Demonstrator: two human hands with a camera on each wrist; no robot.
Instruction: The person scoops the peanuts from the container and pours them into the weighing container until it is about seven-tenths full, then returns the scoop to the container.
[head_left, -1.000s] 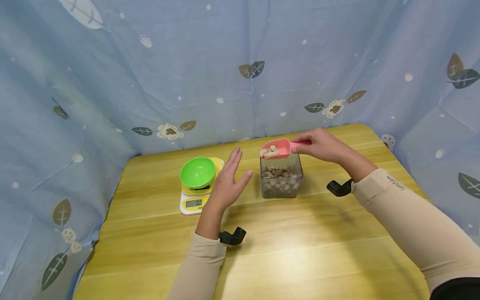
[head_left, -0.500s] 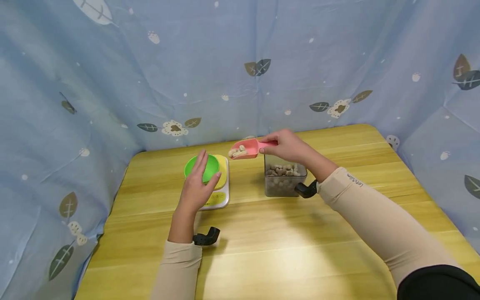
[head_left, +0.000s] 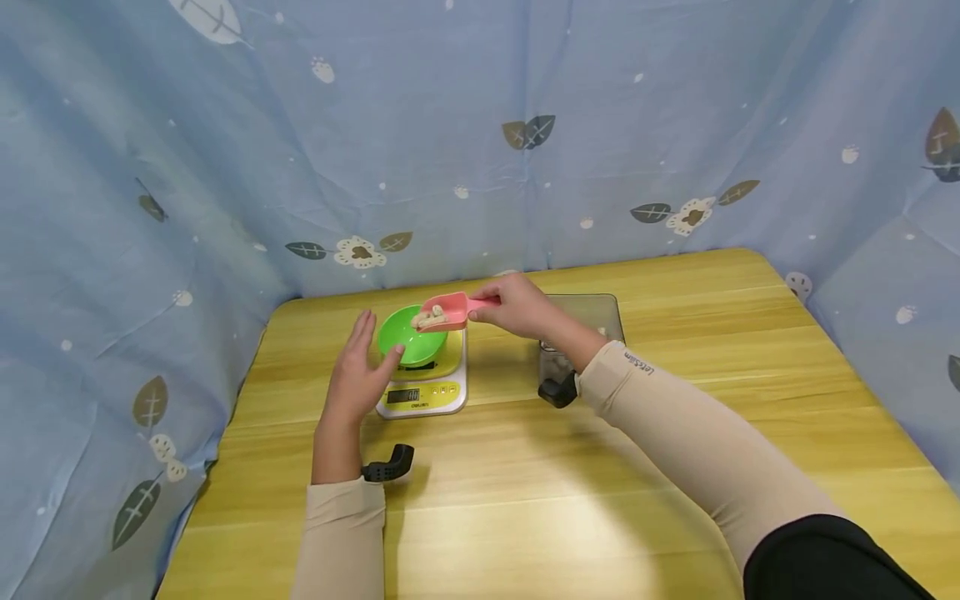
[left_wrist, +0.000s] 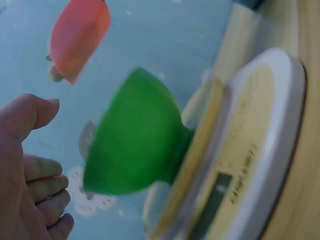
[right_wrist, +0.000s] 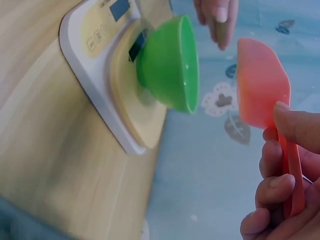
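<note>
My right hand (head_left: 519, 307) grips the handle of a pink scoop (head_left: 457, 307) and holds it level over the right side of a green bowl (head_left: 403, 340). Several pale nuts (head_left: 430, 318), peanut-like in shape, lie in the scoop's front. The bowl stands on a yellow and white kitchen scale (head_left: 447, 393) whose display reads zero. My left hand (head_left: 354, 382) is held upright just left of the bowl, fingers extended and thumb apart, holding nothing. In the right wrist view, fingers and thumb wrap the scoop handle (right_wrist: 295, 182), and the scoop's underside shows above the bowl (right_wrist: 167, 65).
A transparent grey container (head_left: 609, 312) with nuts stands to the right, partly hidden behind my right forearm. The wooden table (head_left: 480, 500) extends toward me, and a blue patterned curtain (head_left: 450, 142) hangs behind and at the sides.
My right hand has carried the loaded scoop left, from above the container to over the bowl. My left hand has moved left, from the scale's right side across the bowl to its left.
</note>
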